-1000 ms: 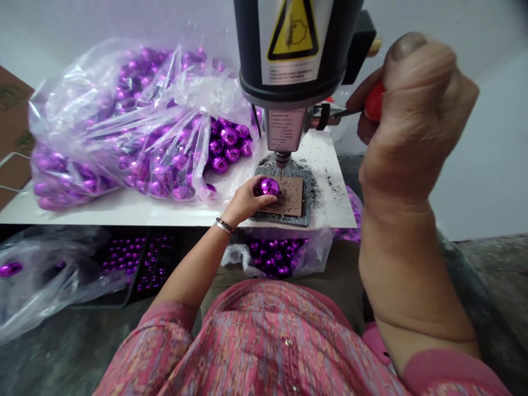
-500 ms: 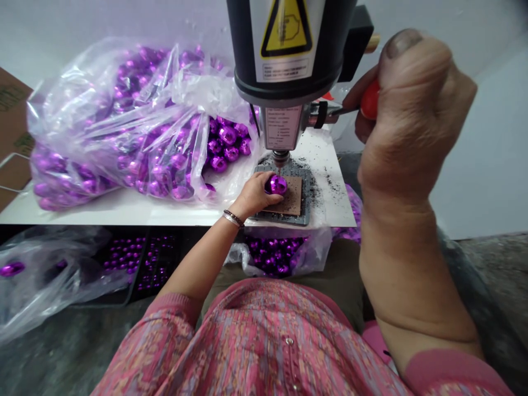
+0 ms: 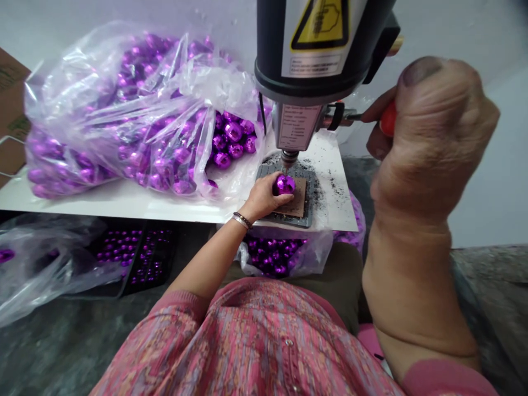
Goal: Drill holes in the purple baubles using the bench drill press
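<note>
Thumb and fingers of my left hand (image 3: 266, 197) close around a shiny purple ball (image 3: 284, 185) on a brown board (image 3: 297, 204), which lies on the grey drill base (image 3: 308, 217). Directly above the ball is the drill chuck (image 3: 289, 158), its thin bit reaching down to the ball's top. The drill press (image 3: 313, 82) has a black motor housing with a yellow warning label. At the right, my right hand (image 3: 437, 126) is wrapped around the red knob (image 3: 388, 119) of the drill's lever.
A big clear bag (image 3: 124, 126) of purple balls lies on the white table (image 3: 165, 206). Dark shavings are scattered around the drill base. Below the table edge are another bag of balls (image 3: 276, 256) and black trays (image 3: 119, 247). A cardboard box (image 3: 12, 99) stands far left.
The view has tilted and shifted, so the drill appears farther right. My right hand and the red knob sit lower in view. Both hands keep their grip.
</note>
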Available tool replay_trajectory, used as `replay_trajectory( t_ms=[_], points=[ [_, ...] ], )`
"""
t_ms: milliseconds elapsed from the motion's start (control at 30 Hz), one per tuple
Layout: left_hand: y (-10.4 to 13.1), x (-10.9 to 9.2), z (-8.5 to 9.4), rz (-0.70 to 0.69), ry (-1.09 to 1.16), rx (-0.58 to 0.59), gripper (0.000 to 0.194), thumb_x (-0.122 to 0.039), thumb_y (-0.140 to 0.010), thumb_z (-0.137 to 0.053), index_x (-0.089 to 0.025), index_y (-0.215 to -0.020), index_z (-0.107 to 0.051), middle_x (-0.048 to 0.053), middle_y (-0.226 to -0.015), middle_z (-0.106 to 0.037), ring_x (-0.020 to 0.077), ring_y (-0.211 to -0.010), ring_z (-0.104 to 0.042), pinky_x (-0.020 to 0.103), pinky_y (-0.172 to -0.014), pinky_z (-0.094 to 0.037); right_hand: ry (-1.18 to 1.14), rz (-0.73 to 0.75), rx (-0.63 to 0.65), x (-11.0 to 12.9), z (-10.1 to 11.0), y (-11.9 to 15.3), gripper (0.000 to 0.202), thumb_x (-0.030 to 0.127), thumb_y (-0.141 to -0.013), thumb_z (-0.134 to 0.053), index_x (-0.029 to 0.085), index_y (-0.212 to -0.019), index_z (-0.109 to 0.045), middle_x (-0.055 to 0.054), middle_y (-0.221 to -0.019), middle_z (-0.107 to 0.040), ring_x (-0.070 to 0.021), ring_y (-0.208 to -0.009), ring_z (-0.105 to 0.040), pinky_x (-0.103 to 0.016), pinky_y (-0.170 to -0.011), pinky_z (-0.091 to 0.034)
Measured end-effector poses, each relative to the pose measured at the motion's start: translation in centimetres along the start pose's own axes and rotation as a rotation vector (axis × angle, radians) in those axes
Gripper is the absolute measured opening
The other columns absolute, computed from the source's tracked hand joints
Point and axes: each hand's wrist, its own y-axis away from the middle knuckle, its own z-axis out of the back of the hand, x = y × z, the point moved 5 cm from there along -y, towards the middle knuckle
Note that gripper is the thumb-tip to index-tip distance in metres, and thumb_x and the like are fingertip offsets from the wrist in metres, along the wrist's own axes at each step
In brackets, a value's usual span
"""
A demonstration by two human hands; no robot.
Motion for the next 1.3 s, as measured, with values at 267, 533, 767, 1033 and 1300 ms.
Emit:
replay_trajectory(
  t_ms=[267,533,767,1033,1300],
  points=[
    [0.1,-0.4,-0.2,0.020,-0.028,-0.030,0.058,-0.027,-0.076,-0.087,-0.014,-0.130,-0.069,0.011,-0.118,-0.078,0.0294,-0.108,-0.070,0.041,-0.102,-0.053,0.064,-0.141,0.080,-0.3,0.7,2.7,0.028,0.035,-0.090,-0.057,0.013,-0.074,-0.050,0.003,-0.065,-0.048,0.0000,-0.061,-0.041,-0.021,-0.064,-0.032],
    [0.2,-0.1,-0.2,0.029,0.013,-0.025,0.052,-0.030,-0.075,-0.087,-0.017,-0.123,-0.072,0.008,-0.109,-0.079,0.0279,-0.102,-0.070,0.040,-0.098,-0.054,0.048,-0.127,0.013,-0.6,0.3,4.2,0.027,0.030,-0.096,-0.050,0.010,-0.077,-0.050,0.004,-0.066,-0.046,0.0035,-0.064,-0.042,-0.017,-0.069,-0.034],
    [0.1,-0.2,-0.3,0.034,0.001,-0.021,0.054,-0.028,-0.076,-0.088,-0.014,-0.126,-0.072,0.009,-0.114,-0.078,0.0279,-0.106,-0.070,0.041,-0.101,-0.054,0.146,0.038,0.005,-1.3,0.6,5.0,0.026,0.029,-0.096,-0.053,0.009,-0.080,-0.056,0.004,-0.075,-0.053,0.0051,-0.071,-0.047,-0.012,-0.072,-0.038],
    [0.0,-0.3,-0.4,0.046,-0.057,-0.046,0.058,-0.026,-0.076,-0.089,-0.016,-0.131,-0.071,0.011,-0.131,-0.074,0.0288,-0.127,-0.066,0.041,-0.116,-0.049,0.181,0.187,-0.067,-2.3,0.5,5.7,0.043,0.048,-0.101,-0.048,0.011,-0.082,-0.060,0.001,-0.078,-0.057,0.0028,-0.075,-0.052,-0.015,-0.073,-0.043],
    [0.0,-0.2,-0.5,0.038,-0.048,-0.069,0.061,-0.026,-0.076,-0.090,-0.014,-0.132,-0.071,0.013,-0.130,-0.073,0.0294,-0.124,-0.067,0.042,-0.115,-0.050,0.171,0.222,-0.119,-4.4,-0.4,7.6,0.044,0.048,-0.102,-0.046,0.010,-0.083,-0.058,0.000,-0.075,-0.057,0.0008,-0.074,-0.053,-0.017,-0.072,-0.042]
  ],
)
